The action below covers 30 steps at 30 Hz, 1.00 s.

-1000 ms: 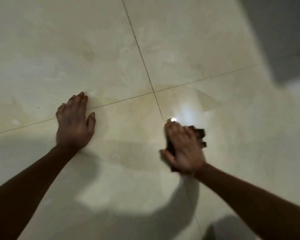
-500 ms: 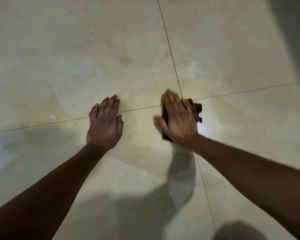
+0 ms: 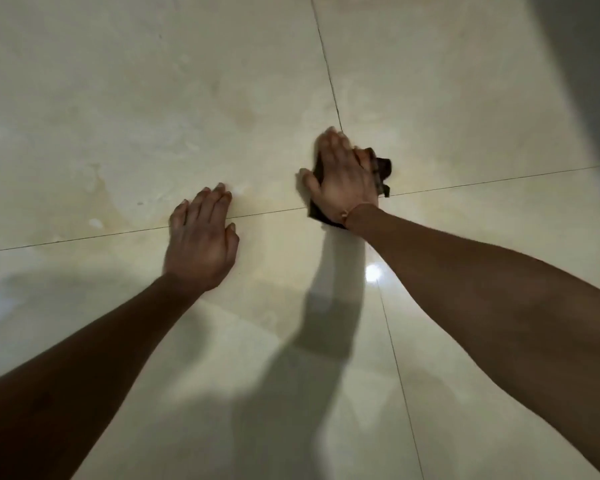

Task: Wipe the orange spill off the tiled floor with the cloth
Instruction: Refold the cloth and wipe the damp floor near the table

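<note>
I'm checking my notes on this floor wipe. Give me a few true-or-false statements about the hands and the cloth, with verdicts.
1. The right hand presses the cloth onto the floor. True.
2. The left hand holds a second cloth. False: it rests flat on the bare floor.
3. The cloth is white. False: it is dark.
4. The cloth lies where the grout lines cross. True.
</note>
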Motion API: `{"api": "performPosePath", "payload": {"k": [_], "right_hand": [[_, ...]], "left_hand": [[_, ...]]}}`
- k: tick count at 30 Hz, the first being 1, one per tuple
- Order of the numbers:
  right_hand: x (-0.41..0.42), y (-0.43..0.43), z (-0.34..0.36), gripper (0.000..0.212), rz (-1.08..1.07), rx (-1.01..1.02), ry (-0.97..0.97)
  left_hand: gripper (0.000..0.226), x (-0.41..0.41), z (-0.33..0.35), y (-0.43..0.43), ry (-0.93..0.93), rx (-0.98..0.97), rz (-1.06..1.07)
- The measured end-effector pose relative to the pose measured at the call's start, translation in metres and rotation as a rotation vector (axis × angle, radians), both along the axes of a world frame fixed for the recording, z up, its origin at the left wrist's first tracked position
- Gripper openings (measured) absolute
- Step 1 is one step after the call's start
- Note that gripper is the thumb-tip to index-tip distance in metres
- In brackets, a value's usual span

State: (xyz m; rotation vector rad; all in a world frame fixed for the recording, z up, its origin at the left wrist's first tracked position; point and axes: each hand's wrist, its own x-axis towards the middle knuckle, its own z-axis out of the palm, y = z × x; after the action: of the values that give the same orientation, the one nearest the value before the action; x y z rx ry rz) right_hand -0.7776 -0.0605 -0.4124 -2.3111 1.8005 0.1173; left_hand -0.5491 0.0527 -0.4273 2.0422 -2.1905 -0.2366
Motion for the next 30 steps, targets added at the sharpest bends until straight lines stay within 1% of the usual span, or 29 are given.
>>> {"api": "performPosePath", "payload": {"k": [1, 3, 5, 7, 8, 10, 11, 12, 13, 14, 15, 18, 19, 21, 23, 24, 25, 27, 28, 30], "right_hand": [[-0.022, -0.004, -0.002, 0.076, -0.091, -0.03, 0.004], [-0.08, 0.018, -0.004, 0.078, -0.261, -0.083, 0.002], [-0.113, 0.067, -0.002, 0.077, -0.352, -0.097, 0.024], [-0.112, 0.103, -0.003, 0.078, -0.295, -0.102, 0.026], [-0.104, 0.103, -0.003, 0.078, -0.202, -0.078, 0.011], [-0.108, 0.073, 0.003, 0.078, -0.068, -0.054, -0.001], [-0.12, 0.055, 0.005, 0.079, -0.089, -0.048, 0.01], [-0.142, 0.038, 0.005, 0.081, -0.18, -0.049, 0.005], [-0.171, 0.031, 0.004, 0.081, -0.315, -0.064, 0.002], [-0.198, 0.037, 0.002, 0.081, -0.434, -0.078, -0.007], [-0.221, 0.061, 0.001, 0.079, -0.506, -0.094, -0.006], [-0.253, 0.161, 0.003, 0.074, -0.596, -0.083, 0.008], [-0.261, 0.17, 0.002, 0.074, -0.615, -0.088, 0.012], [-0.274, 0.139, 0.003, 0.076, -0.705, -0.099, 0.015], [-0.268, 0.078, 0.009, 0.083, -0.831, -0.099, 0.007], [-0.257, 0.047, 0.01, 0.084, -0.822, -0.089, -0.008], [-0.238, 0.022, 0.008, 0.08, -0.748, -0.094, -0.008], [-0.193, 0.001, 0.002, 0.073, -0.495, -0.115, -0.039], [-0.178, 0.006, 0.0, 0.072, -0.366, -0.105, -0.062], [-0.177, 0.042, -0.003, 0.072, -0.204, -0.065, -0.055]], "left_hand": [[0.051, -0.001, 0.001, -0.002, -0.048, 0.009, -0.009], [0.052, -0.01, 0.005, -0.008, -0.145, 0.032, 0.011], [0.053, -0.041, 0.011, -0.015, -0.141, 0.031, 0.02], [0.055, -0.097, 0.019, -0.015, -0.055, 0.016, -0.127], [0.056, -0.122, 0.02, -0.016, -0.042, 0.013, -0.216], [0.057, -0.161, 0.023, -0.03, -0.082, 0.006, -0.354], [0.057, -0.171, 0.024, -0.041, -0.103, 0.004, -0.38], [0.059, -0.177, 0.02, -0.053, -0.121, 0.015, -0.391], [0.063, -0.18, 0.015, -0.062, -0.138, 0.045, -0.388], [0.067, -0.183, 0.009, -0.069, -0.148, 0.077, -0.378], [0.071, -0.189, 0.004, -0.071, -0.148, 0.103, -0.373], [0.076, -0.204, -0.004, -0.065, -0.089, 0.1, -0.355], [0.076, -0.205, -0.005, -0.064, -0.075, 0.096, -0.348], [0.075, -0.209, -0.003, -0.064, -0.053, 0.106, -0.346], [0.073, -0.209, -0.002, -0.062, -0.04, 0.101, -0.348], [0.072, -0.209, -0.003, -0.063, -0.038, 0.082, -0.349], [0.07, -0.209, -0.004, -0.064, -0.036, 0.059, -0.35], [0.067, -0.207, -0.004, -0.067, -0.009, 0.031, -0.345], [0.065, -0.206, -0.004, -0.067, 0.005, 0.029, -0.337], [0.063, -0.203, -0.004, -0.067, 0.025, 0.039, -0.338]]}}
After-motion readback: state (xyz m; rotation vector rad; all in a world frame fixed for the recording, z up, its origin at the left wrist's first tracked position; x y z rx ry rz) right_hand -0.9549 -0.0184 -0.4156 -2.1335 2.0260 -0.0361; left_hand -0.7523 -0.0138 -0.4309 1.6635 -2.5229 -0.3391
